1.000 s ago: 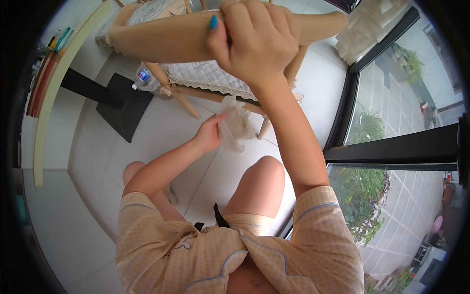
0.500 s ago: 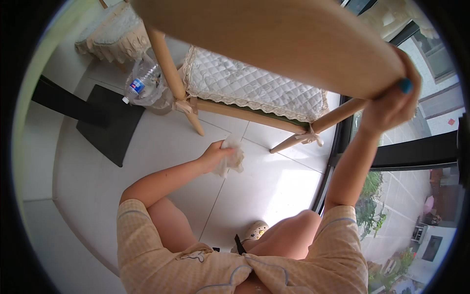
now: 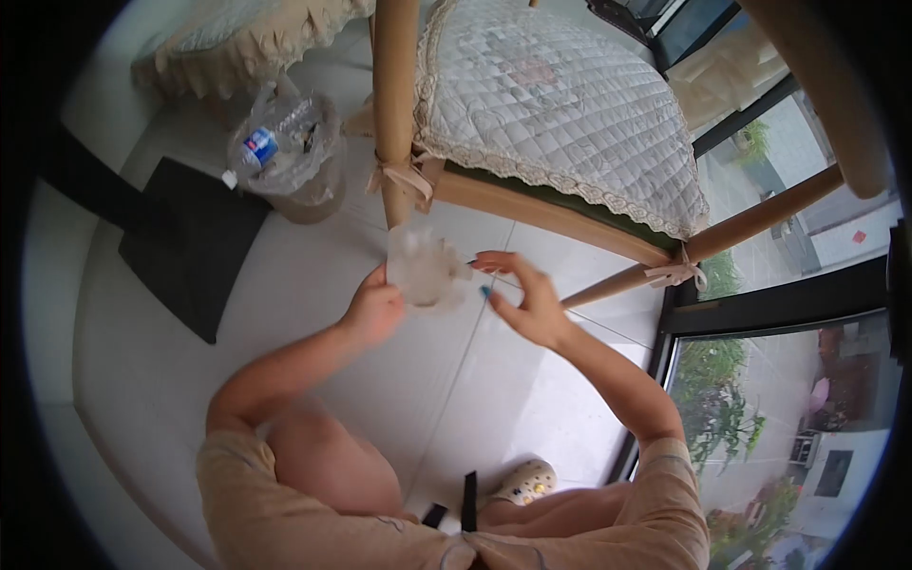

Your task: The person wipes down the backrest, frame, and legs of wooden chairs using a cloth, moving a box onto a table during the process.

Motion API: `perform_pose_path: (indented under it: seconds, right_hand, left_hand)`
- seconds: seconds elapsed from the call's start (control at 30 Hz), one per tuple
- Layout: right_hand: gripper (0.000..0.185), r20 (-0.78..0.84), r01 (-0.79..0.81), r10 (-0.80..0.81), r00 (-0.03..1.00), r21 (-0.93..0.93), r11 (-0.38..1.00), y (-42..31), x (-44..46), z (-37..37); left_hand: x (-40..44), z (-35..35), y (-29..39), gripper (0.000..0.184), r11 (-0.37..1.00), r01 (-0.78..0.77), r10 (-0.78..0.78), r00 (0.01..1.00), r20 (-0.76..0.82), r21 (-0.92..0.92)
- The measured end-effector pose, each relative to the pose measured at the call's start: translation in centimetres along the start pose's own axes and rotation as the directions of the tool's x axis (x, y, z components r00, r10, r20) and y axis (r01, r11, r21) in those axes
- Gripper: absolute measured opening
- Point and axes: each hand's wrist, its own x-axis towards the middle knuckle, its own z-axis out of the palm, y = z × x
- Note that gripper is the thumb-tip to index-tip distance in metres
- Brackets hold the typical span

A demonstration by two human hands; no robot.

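My left hand (image 3: 373,309) is closed on a thin, crumpled whitish tissue (image 3: 425,273) with brownish smudges, held above the floor tiles. To its right, my right hand (image 3: 527,302) has its thumb and fingers apart, with the fingertips close to the tissue's edge; whether they touch it I cannot tell. Just beyond both hands stands a wooden chair (image 3: 541,217) with a white quilted seat cushion (image 3: 570,123) tied to it by ribbons. Part of the chair's curved back (image 3: 825,90) shows at the upper right.
A bin lined with clear plastic (image 3: 318,185) stands left of the chair, a plastic bottle (image 3: 258,147) lying in its top. Nearer left is a dark flat metal base (image 3: 195,237) with a post. Glass doors in a black frame (image 3: 779,309) run along the right. A lace-covered seat (image 3: 242,47) is behind.
My right hand has let go of the chair's back and come down beside the tissue. My left hand has moved slightly left with the tissue, and the view has shifted.
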Motion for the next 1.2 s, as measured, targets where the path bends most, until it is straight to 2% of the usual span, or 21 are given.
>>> perform_pose_path:
  seconds: [0.03,0.07,0.1,0.13,0.2,0.23,0.4,0.47,0.5,0.57,0.6,0.7,0.73,0.77,0.8,0.83,0.87,0.97,1.0,1.1,1.2]
  right_hand:
    - [0.036,-0.029,0.017,-0.017,0.999,-0.005,1.0,1.7,0.5,2.0]
    - [0.042,0.092,-0.191,0.174,0.981,0.242,0.951,3.5,0.7,3.9]
    - [0.049,0.262,-0.41,0.322,0.91,0.442,0.798,3.6,1.0,4.9]
    - [0.049,0.256,-0.417,0.334,0.907,0.442,0.794,3.9,1.3,5.3]
    - [0.057,0.561,-0.543,0.297,0.773,0.343,0.766,4.3,2.5,5.9]
    - [0.055,0.518,-0.551,0.303,0.8,0.432,0.714,4.3,3.0,7.0]
    - [0.056,0.524,-0.633,0.403,0.75,0.392,0.668,5.9,4.8,10.8]
    - [0.062,0.388,-0.413,0.241,0.889,0.457,0.788,6.4,4.6,11.8]
    - [0.062,0.397,-0.421,0.243,0.885,0.458,0.783,6.6,4.7,11.5]
    - [0.07,0.672,-0.549,0.303,0.675,0.184,0.816,6.8,4.7,10.1]
    - [0.07,0.669,-0.553,0.307,0.677,0.187,0.812,7.0,4.5,10.2]
    - [0.064,0.514,-0.643,0.442,0.735,0.322,0.695,7.5,2.9,11.6]
    - [0.062,0.227,-0.479,0.422,0.878,0.433,0.763,7.7,2.6,13.1]
    - [0.059,-0.086,-0.287,0.371,0.925,0.481,0.828,7.6,2.4,14.4]
    - [0.059,-0.086,-0.29,0.374,0.923,0.481,0.827,7.2,2.3,15.4]
    - [0.058,-0.165,-0.133,0.174,0.971,0.231,0.964,6.8,2.4,16.2]
    - [0.056,-0.184,0.039,-0.046,0.982,-0.044,0.998,6.5,2.6,16.8]
    - [0.047,-0.352,-0.025,-0.017,0.936,-0.115,0.993,6.3,3.6,18.3]
    - [0.047,-0.357,-0.032,-0.011,0.934,-0.115,0.993,7.0,3.6,18.2]
    - [0.019,-0.353,-0.055,0.029,0.935,-0.065,0.996,8.9,3.8,17.2]
    - [0.018,-0.346,-0.027,0.024,0.938,-0.003,1.0,8.4,3.4,14.4]
  left_hand:
    - [-0.2,0.1,0.7,0.055,0.998,-0.047,0.049,0.998,0.047,-0.051]
    - [-0.4,0.0,1.1,0.058,0.99,-0.081,0.091,0.992,0.086,-0.115]
    - [-0.5,-0.4,1.5,0.062,0.991,-0.058,0.07,0.993,0.097,-0.122]
    - [-0.6,-0.8,1.8,0.062,0.991,-0.045,0.058,0.993,0.101,-0.126]
    - [-1.1,-1.5,2.2,0.059,0.987,-0.021,0.03,0.998,0.054,-0.16]
    - [-1.2,-1.8,2.3,0.059,0.985,-0.021,0.029,0.999,0.041,-0.169]
    - [-1.1,-4.7,3.1,0.038,0.971,-0.224,0.231,0.969,-0.085,0.078]
    - [-1.0,-5.6,3.5,0.031,0.958,-0.272,0.283,0.949,-0.141,0.093]
    - [-0.9,-6.2,3.7,0.03,0.935,-0.266,0.309,0.936,-0.169,0.233]
    - [-0.8,-6.6,4.0,0.025,0.862,-0.23,0.363,0.902,-0.232,0.452]
    - [-0.7,-6.6,4.3,0.025,0.863,-0.225,0.356,0.906,-0.23,0.452]
    - [-0.5,-6.9,5.0,0.022,0.939,-0.22,0.311,0.871,-0.379,0.264]
    - [-0.4,-6.9,4.7,0.022,0.941,-0.216,0.307,0.872,-0.382,0.262]
    - [-0.3,-6.7,4.3,0.023,0.95,-0.222,0.296,0.867,-0.401,0.221]
    - [-0.2,-6.5,4.0,0.024,0.957,-0.229,0.285,0.863,-0.418,0.18]
    - [-0.2,-6.2,3.8,0.024,0.957,-0.227,0.282,0.864,-0.416,0.178]
    - [-0.1,-5.8,3.7,0.024,0.963,-0.235,0.269,0.882,-0.388,0.134]
    - [-0.5,-4.1,4.0,0.023,0.971,-0.227,0.241,0.902,-0.359,0.08]
    - [-0.6,-3.8,4.1,0.021,0.973,-0.221,0.232,0.904,-0.358,0.073]
    - [-0.2,-4.2,4.4,0.019,0.958,-0.27,0.286,0.905,-0.314,0.095]
    - [0.1,-4.5,5.3,0.017,0.943,-0.292,0.329,0.893,-0.307,0.16]
